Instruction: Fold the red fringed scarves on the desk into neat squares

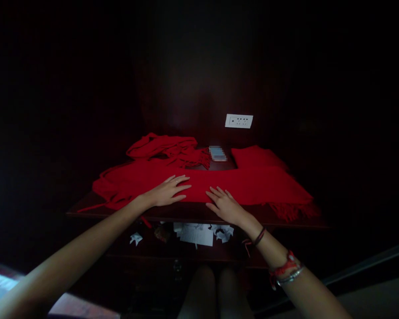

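A long red fringed scarf (262, 186) lies spread across a dark wooden shelf, its tassels hanging near the front edge at the right. My left hand (168, 191) rests flat on the cloth left of the middle, fingers spread and pointing right. Palm down on the same cloth, my right hand (225, 206) has its fingers apart, pointing up and left. A gap of bare red fabric separates the two hands. Behind the left part sits a loosely bunched red cloth (162, 146) with fringe. Another folded red cloth (257, 156) is at the back right.
A blurred, pale rectangular object (217, 153) lies at the back of the shelf (199, 217). On the dark wall is a white socket panel (238, 121). Below, a lower compartment holds papers (197, 235) and a crumpled white scrap (136, 239). My knees are beneath.
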`<state>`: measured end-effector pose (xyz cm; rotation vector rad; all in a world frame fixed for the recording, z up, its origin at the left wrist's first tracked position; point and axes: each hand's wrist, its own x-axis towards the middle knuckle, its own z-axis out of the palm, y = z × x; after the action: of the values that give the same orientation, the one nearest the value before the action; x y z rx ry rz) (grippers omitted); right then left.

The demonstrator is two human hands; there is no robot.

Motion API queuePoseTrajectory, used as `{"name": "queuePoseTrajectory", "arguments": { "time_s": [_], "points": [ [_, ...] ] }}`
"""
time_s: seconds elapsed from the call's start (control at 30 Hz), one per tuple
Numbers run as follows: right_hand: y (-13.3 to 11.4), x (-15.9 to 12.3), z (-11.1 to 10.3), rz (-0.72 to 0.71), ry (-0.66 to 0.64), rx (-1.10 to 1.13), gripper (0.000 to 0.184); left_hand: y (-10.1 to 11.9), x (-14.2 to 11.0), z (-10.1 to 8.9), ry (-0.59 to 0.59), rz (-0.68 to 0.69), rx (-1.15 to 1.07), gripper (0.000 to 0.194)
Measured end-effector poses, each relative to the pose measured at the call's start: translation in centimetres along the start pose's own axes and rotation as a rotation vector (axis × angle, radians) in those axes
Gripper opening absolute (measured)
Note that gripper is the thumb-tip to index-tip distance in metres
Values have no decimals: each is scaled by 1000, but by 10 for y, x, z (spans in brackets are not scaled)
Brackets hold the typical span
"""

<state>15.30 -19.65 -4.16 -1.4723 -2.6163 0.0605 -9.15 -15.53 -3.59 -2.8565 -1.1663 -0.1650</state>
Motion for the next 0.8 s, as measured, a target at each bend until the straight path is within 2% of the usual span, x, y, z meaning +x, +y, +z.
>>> {"name": "queuePoseTrajectory", "arguments": {
  "time_s": [0.07, 0.2, 0.27, 0.33, 0.47, 0.63, 0.7, 0.8],
  "points": [
    [2, 3, -6, -90, 49, -35, 43, 4, -6, -10, 10, 73, 27, 43],
    [1, 10, -16, -247, 25, -145, 32, 6, -9, -22, -142, 74, 95, 49],
    [-1, 15, -18, -242, 13, -191, 33, 3, -5, -25, -162, 80, 99, 57],
    [-1, 19, -17, -211, 32, -194, 37, 0, 1, -26, -132, 82, 55, 59],
    [-1, 26, -15, -161, 96, -132, 39, -11, 8, -30, -74, -38, -127, 45],
    [-7, 36, -15, -100, 69, -145, 26, -23, 7, -29, -80, -116, -386, 34],
    [-11, 39, -15, -96, 76, -163, 26, -25, 6, -28, -73, -101, -389, 33],
    [-17, 41, -14, -140, 98, -217, 27, -21, 5, -28, -84, -51, -275, 32]
  ]
}}
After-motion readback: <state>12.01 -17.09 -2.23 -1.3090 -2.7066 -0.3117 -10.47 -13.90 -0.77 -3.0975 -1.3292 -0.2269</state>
